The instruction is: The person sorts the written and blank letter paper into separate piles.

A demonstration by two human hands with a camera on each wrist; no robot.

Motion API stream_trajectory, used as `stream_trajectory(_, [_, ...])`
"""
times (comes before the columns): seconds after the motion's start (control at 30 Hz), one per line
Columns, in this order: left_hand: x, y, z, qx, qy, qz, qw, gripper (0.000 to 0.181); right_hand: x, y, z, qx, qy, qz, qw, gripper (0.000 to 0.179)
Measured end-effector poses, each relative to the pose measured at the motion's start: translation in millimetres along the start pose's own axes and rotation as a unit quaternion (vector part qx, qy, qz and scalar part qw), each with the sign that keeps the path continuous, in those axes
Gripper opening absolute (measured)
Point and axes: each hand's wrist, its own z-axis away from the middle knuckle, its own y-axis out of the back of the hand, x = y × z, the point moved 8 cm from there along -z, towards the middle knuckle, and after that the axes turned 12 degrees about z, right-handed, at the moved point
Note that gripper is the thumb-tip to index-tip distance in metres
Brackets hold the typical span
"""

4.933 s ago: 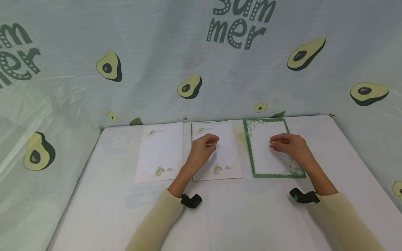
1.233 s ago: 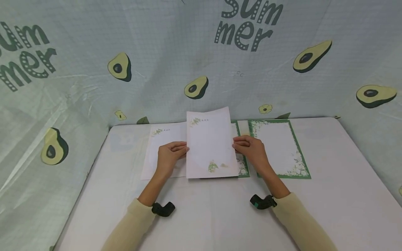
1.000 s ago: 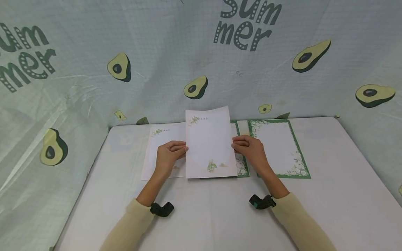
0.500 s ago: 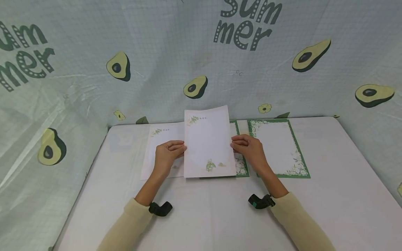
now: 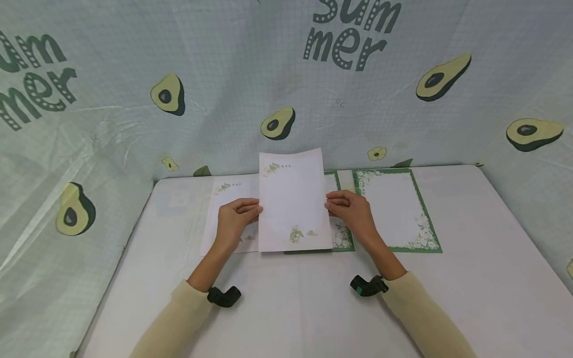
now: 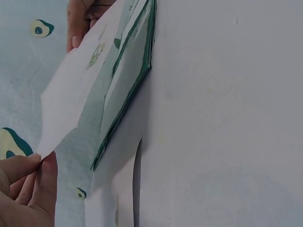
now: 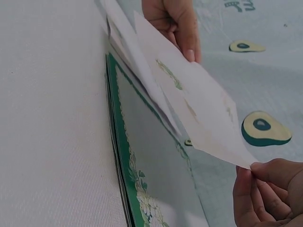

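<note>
A sheet of pale pink letter paper (image 5: 293,199) with small green plant prints is held up off the table between both hands. My left hand (image 5: 235,221) pinches its left edge between thumb and fingers, and my right hand (image 5: 351,214) pinches the right edge. In both wrist views the sheet hangs apart from the papers below. Partly hidden behind it lies green-bordered paper (image 5: 343,236). To the left, under my left hand, lies more pink paper (image 5: 208,231). Another green-bordered sheet (image 5: 394,214) with white flowers lies on the right, behind my right hand.
The papers lie along the back of a white-covered table (image 5: 300,308). Behind it rises a pale curtain (image 5: 224,74) printed with avocados and lettering. A black device is strapped to each wrist.
Over several seconds the pink sheet has come up off the middle pile, gripped by both hands, uncovering green-bordered paper. In the last second, sheet and hands have drifted slightly left.
</note>
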Motion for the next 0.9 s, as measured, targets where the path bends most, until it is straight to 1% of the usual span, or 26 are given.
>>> stream_trajectory(0.1, [1.7,1.4,-0.4,-0.006,-0.001,-0.005,1.0,0.025,-1,-2,-1.1,0.0,-0.001,0.0,1.0,0.03])
stream_trajectory(0.3, [2.1,6.3,-2.0,-0.015,0.011,-0.023,0.9995,0.024,-2,-8,-2.9,-0.005,-0.017,-0.008,0.9998,0.028])
stream_trajectory(0.5, [-0.1,12.6,-2.4,-0.022,0.026,-0.016,0.9993,0.026,-1,-14,-5.1,-0.01,-0.014,-0.025,0.9996,0.028])
stream_trajectory(0.6, [-2.3,18.4,-3.4,-0.018,0.022,-0.013,0.9995,0.027,-2,-17,-5.1,-0.011,-0.015,-0.038,0.9991,0.027])
stream_trajectory(0.73, [-2.3,27.8,-3.4,-0.016,0.014,-0.026,0.9994,0.028,-3,-25,-4.4,-0.017,-0.024,-0.048,0.9984,0.026])
stream_trajectory(0.9, [0.9,39.9,-2.6,-0.013,0.025,-0.037,0.9989,0.027,-4,-37,-6.3,-0.018,-0.028,-0.046,0.9984,0.025])
